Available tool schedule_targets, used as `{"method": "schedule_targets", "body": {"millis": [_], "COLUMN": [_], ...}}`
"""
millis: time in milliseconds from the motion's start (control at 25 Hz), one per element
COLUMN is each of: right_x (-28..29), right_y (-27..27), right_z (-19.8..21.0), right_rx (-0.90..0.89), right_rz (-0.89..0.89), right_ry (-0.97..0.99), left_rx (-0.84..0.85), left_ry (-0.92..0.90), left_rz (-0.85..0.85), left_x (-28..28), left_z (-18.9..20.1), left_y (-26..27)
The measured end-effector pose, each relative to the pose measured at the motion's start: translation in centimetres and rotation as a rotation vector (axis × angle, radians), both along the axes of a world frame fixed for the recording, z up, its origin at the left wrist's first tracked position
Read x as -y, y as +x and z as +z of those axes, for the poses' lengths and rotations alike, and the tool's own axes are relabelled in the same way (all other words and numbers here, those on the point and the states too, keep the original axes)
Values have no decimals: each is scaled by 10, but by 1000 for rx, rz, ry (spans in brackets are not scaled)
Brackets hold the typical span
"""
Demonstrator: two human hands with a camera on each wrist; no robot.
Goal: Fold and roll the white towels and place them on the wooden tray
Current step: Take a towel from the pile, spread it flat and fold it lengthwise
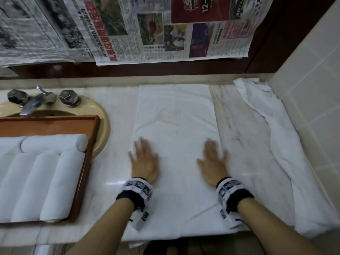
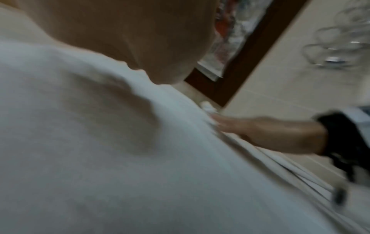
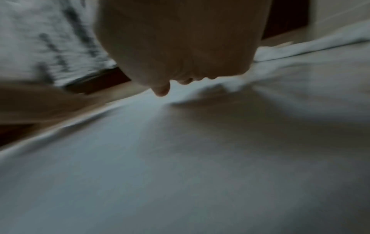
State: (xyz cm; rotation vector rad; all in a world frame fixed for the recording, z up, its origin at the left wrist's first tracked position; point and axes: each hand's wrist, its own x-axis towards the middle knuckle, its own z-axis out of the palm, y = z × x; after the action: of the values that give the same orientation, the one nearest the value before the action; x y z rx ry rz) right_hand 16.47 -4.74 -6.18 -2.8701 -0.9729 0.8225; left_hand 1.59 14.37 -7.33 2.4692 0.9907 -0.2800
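White towel [image 1: 175, 115] flat, faintly creased, under both spread hands.

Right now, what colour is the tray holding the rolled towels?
Reddish-brown wood; the wooden tray shows best in the head view.

Head view: dim, flat indoor light, soft overall; faint glare on tabletop [image 1: 117, 183] at lower centre. Both hands motion-blurred; edges bowed by wide angle. Both wrist views: dark, heavily smeared, out of focus, soft shadow under each palm on towel [image 3: 180, 158].
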Motion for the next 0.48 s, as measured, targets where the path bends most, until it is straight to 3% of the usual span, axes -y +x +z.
{"method": "schedule_targets", "body": {"millis": [80, 120, 200, 280, 320, 360, 480], "right_x": [-7, 1, 26, 51, 54, 48, 21], "right_y": [-51, -60, -37, -10, -10, -24, -105], "right_z": [-8, -12, -19, -16, -12, -10, -19], "right_rx": [-65, -77, -16, 33, 40, 56, 25], "right_rz": [310, 353, 197, -107, -175, -138, 261], "right_ry": [61, 48, -10, -105, -123, -80, 159], "left_rx": [44, 27, -28, -115, -149, -108, 54], "left_ry": [-48, -24, 82, 91, 80, 74, 18], "left_rz": [-284, -345, -227, 73, 140, 121, -231], "left_x": [45, 51, 25, -3, -3, 8, 77], "left_z": [-7, -11, -19, -19, -14, -10, -9], "left_y": [-1, -13, -42, -68, -73, -70, -54]}}
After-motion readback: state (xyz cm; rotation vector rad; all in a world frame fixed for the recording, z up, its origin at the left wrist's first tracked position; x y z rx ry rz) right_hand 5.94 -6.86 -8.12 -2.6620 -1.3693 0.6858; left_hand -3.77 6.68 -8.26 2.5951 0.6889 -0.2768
